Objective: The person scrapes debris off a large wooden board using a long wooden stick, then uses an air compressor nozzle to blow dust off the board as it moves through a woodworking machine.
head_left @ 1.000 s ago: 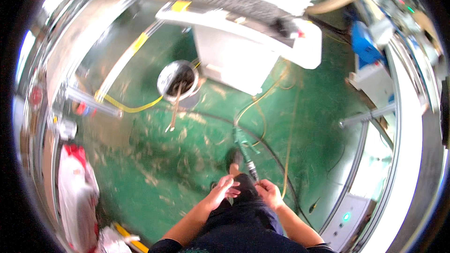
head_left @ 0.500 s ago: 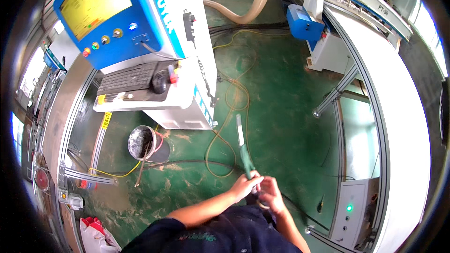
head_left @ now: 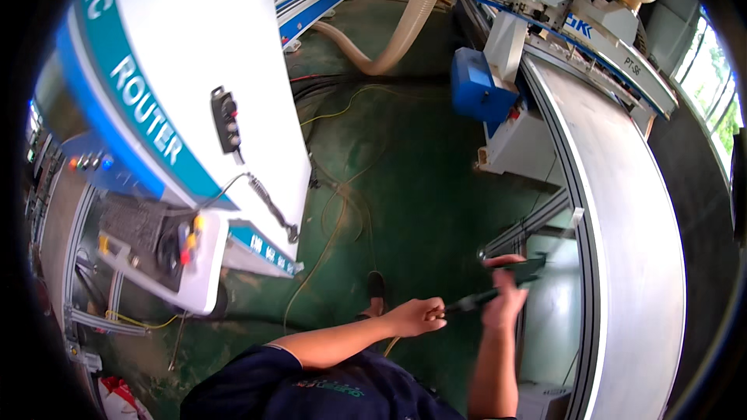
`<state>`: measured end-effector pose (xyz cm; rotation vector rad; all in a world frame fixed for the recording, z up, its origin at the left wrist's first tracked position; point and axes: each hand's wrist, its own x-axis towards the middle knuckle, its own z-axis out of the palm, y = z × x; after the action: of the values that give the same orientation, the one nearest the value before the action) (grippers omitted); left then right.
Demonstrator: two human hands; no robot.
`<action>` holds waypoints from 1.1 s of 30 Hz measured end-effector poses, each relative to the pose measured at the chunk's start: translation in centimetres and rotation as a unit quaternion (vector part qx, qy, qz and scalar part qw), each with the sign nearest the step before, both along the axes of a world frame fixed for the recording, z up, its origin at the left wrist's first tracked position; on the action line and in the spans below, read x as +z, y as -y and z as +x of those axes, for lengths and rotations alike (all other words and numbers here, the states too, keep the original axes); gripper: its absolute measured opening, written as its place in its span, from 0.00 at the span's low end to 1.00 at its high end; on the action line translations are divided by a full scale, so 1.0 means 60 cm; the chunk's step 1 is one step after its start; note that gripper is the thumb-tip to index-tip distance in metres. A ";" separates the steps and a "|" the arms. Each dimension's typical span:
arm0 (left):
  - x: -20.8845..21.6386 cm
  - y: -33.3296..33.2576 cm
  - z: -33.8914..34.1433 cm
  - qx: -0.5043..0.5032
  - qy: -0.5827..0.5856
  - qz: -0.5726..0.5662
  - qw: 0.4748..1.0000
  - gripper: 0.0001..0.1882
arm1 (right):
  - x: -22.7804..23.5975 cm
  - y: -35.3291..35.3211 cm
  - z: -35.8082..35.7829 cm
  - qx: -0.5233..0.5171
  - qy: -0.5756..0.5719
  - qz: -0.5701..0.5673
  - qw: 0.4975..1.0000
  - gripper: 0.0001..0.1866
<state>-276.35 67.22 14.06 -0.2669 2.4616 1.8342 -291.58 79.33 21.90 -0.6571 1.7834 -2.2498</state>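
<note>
My left hand [head_left: 416, 316] is closed around the rear end of a dark, slim air-gun-like tool [head_left: 498, 284], where a yellowish hose [head_left: 334, 225] seems to join it. My right hand [head_left: 507, 295] grips the same tool further forward, near its dark nozzle end. The tool points to the right, toward the metal frame of a long white machine bed [head_left: 622, 210]. Both hands are held in front of my dark blue shirt [head_left: 327, 389].
A white and teal machine control cabinet [head_left: 179, 93] with keyboard and buttons stands on my left. A blue motor box [head_left: 482, 89] and beige dust hoses [head_left: 405, 19] lie ahead. Cables trail over the green floor [head_left: 405, 179]. My shoe [head_left: 377, 288] shows below.
My view has swung to the right, from the control cabinet toward the long machine bed. The tool has turned from pointing up and ahead to pointing right, with my right hand raised.
</note>
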 end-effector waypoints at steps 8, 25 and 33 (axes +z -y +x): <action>-0.263 0.315 -0.164 -0.036 0.039 -0.040 0.998 0.14 | 0.132 0.105 -0.393 -0.127 -0.056 -0.123 0.983 0.19; -0.389 0.926 -0.542 0.125 0.190 -0.107 0.968 0.20 | -0.017 0.900 -0.757 0.108 0.044 -0.064 0.991 0.30; -0.272 1.319 -0.700 0.509 -0.064 -0.080 0.854 0.07 | 0.124 1.321 -0.900 0.277 -0.001 -0.157 0.948 0.29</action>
<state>-318.34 -11.93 -2.24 -1.8070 2.7929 1.8892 -345.60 0.05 29.33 -1.0602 1.0543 -2.1253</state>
